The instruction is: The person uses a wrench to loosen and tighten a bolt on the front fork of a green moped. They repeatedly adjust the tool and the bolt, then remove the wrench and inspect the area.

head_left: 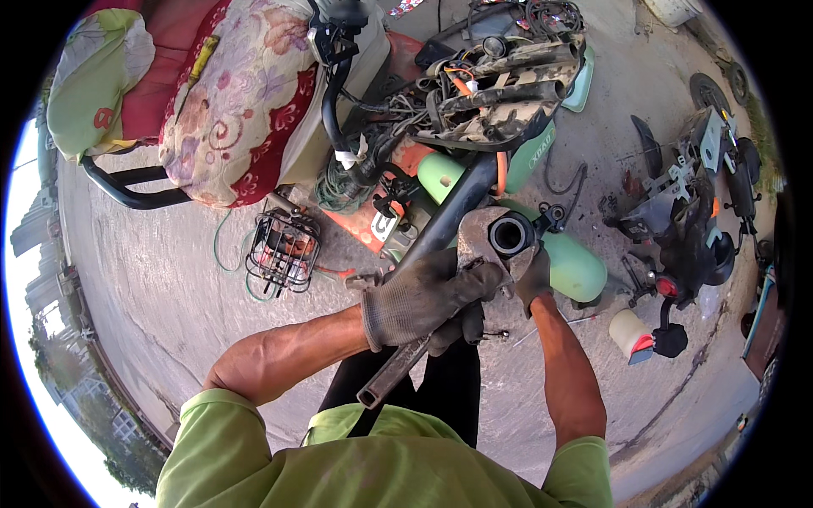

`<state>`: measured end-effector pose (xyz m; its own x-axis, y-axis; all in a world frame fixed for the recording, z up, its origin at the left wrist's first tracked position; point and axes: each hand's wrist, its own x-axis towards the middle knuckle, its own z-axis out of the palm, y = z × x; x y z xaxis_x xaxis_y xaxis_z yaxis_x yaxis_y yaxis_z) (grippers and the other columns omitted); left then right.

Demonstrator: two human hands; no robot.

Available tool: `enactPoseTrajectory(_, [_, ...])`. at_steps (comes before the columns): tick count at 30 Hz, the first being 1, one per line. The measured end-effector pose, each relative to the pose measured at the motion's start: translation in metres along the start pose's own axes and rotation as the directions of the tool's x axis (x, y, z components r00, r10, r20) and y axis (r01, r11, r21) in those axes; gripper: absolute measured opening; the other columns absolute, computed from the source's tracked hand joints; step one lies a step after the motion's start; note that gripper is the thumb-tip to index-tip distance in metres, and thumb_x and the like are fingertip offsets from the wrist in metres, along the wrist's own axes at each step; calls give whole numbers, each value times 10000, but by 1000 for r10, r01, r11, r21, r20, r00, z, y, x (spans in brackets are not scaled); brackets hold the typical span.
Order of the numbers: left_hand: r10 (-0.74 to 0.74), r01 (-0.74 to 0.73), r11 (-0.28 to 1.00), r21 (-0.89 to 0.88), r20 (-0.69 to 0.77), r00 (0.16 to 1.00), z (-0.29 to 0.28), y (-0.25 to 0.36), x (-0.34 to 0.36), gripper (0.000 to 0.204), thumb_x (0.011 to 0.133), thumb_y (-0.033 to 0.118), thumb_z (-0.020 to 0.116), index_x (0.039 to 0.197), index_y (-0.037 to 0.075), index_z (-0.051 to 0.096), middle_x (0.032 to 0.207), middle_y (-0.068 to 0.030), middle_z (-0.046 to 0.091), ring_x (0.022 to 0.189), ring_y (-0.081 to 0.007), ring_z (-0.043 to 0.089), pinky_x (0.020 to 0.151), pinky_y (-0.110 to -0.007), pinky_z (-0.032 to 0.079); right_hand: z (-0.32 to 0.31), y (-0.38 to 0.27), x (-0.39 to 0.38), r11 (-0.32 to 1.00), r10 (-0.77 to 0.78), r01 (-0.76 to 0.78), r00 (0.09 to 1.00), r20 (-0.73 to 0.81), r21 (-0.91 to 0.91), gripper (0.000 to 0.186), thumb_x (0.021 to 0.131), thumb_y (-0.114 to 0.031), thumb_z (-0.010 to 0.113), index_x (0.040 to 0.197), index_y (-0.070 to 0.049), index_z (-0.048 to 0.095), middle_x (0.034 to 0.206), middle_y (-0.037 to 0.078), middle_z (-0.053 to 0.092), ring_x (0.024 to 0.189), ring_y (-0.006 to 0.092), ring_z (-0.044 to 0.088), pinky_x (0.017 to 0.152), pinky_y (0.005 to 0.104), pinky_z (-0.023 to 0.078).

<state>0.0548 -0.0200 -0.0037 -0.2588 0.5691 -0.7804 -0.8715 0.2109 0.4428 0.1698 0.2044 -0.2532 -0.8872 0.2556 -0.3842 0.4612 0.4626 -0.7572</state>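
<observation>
A grey work glove covers my left hand [419,296], which is closed round a large, worn adjustable wrench [396,371]. The wrench handle slants down toward my body. Its jaws sit around a round metal collar [511,234] with a hollow centre, at the end of a black frame tube [453,207]. Beside the jaws is my right hand [534,278], also gloved and closed against the wrench head; its fingertips are mostly hidden. A green, rounded body panel [574,267] lies just beyond that hand.
Ahead lies a partly stripped scooter body [500,97] with loose cables. Handlebars [334,93] and a seat with a floral cover [241,102] stand at the left. A black wire basket [284,250] sits on the concrete. Scooter parts [677,212] and a white container [631,333] are at the right.
</observation>
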Motion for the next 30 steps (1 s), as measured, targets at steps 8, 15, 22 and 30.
enactPoseTrajectory(8, [-4, 4, 999, 33, 0, 1000, -5, -3, 0, 552, 1051, 495, 575, 1069, -56, 572, 687, -107, 664, 420, -135, 588, 394, -278, 468, 18, 45, 3, 991, 6, -3, 1000, -24, 134, 450, 846, -321, 807, 1145, -11, 675, 1064, 218, 735, 998, 421, 707, 812, 465, 547])
enactPoseTrajectory(15, [164, -141, 960, -241, 79, 983, -24, -37, -61, 406, 1048, 397, 613, 1189, 17, 575, 784, -96, 688, 509, -134, 630, 461, -264, 489, 4, 46, 4, 989, -112, 118, 991, 68, -90, 292, 885, -192, 752, 1116, -29, 679, 1043, 192, 736, 941, 381, 710, 780, 474, 554])
enactPoseTrajectory(22, [14, -82, 969, -232, -280, 960, -136, -161, -94, 271, 1018, 224, 675, 1179, 20, 597, 838, -78, 694, 578, -153, 656, 508, -275, 538, 2, -3, -3, 982, 136, -149, 985, 110, 117, 162, 889, -52, 734, 991, 6, 622, 757, 106, 664, 563, 199, 617, 543, 348, 494])
enactPoseTrajectory(30, [-454, 264, 851, -454, -383, 805, -293, -378, -16, 151, 990, 105, 612, 1114, 23, 583, 859, -151, 717, 657, -250, 701, 537, -406, 585, 3, 25, -4, 915, 270, -301, 952, 148, 267, 152, 927, -118, 712, 991, -1, 639, 732, 89, 685, 598, 181, 631, 589, 334, 499])
